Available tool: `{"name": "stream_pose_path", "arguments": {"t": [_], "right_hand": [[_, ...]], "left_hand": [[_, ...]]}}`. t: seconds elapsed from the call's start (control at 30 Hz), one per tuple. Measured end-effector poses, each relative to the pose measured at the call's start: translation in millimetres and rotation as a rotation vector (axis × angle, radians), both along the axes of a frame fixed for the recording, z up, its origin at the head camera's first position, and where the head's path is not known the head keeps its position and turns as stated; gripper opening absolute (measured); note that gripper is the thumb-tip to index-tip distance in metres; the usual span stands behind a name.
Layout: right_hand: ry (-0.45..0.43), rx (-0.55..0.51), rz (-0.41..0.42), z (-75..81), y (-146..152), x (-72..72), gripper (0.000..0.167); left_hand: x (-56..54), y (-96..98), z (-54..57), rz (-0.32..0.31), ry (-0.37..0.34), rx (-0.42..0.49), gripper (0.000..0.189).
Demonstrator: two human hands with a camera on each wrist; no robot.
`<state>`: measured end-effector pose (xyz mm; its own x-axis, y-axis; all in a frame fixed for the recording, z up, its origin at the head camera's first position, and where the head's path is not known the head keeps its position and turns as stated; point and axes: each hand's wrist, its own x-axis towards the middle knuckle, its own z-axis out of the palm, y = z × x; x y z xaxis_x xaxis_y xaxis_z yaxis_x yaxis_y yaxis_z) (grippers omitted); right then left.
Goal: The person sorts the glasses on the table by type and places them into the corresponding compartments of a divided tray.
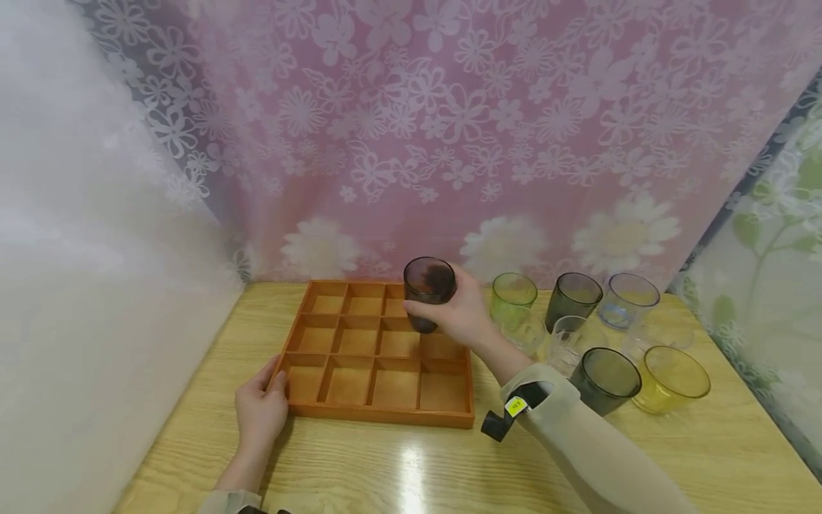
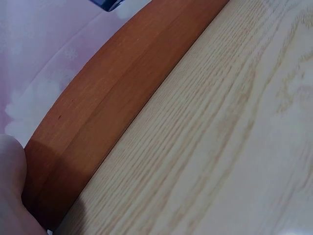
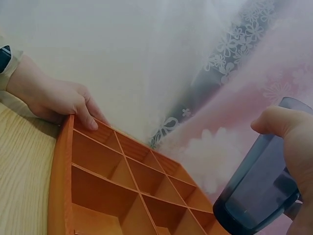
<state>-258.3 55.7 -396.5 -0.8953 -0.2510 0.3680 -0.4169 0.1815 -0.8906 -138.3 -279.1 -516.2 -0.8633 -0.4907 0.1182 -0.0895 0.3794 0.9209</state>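
My right hand [image 1: 467, 314] grips a dark tinted drinking glass [image 1: 427, 282], thumb on one side and fingers round the other. The glass is above the back right of an orange-brown wooden compartment box [image 1: 385, 414], tilted in the right wrist view. Whether its base touches the box cannot be told. My left hand [image 1: 262, 403] holds the box by its left side near the front corner, thumb over the rim and fingers outside. The left wrist view shows the box's side wall [image 2: 98, 107] and part of that hand. The visible compartments hold nothing.
On the wooden table [image 1: 347, 464], right of the box, several glasses stand close together: green [image 1: 514, 285], dark [image 1: 566, 314], bluish [image 1: 632, 293], yellow [image 1: 674, 385], another dark one [image 1: 606, 385] and some clear ones. The right forearm passes just beside them. Flowered curtains [image 1: 417, 143] hang behind.
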Motion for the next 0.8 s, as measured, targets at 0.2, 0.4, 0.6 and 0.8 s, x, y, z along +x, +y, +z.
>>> {"name": "stream_pose_path", "arguments": {"t": [0.2,0.4,0.6,0.8], "right_hand": [[0.026,-0.020,0.013,-6.5,-17,-16.2,0.061],[0.006,-0.016,0.000,-14.5,-31,-28.8,0.064],[-0.030,-0.029,-0.001,-20.5,-42,-40.0,0.066],[-0.039,-0.039,0.003,-24.9,-56,-52.8,0.068]], "left_hand": [[-0.1,0.3,-0.8,0.011,-0.004,0.013,0.041],[0.2,1.3,-1.0,0.011,0.003,0.036,0.040],[0.3,2.3,0.9,0.013,0.007,0.044,0.039],[0.7,1.6,0.6,0.008,0.008,0.042,0.040]]}}
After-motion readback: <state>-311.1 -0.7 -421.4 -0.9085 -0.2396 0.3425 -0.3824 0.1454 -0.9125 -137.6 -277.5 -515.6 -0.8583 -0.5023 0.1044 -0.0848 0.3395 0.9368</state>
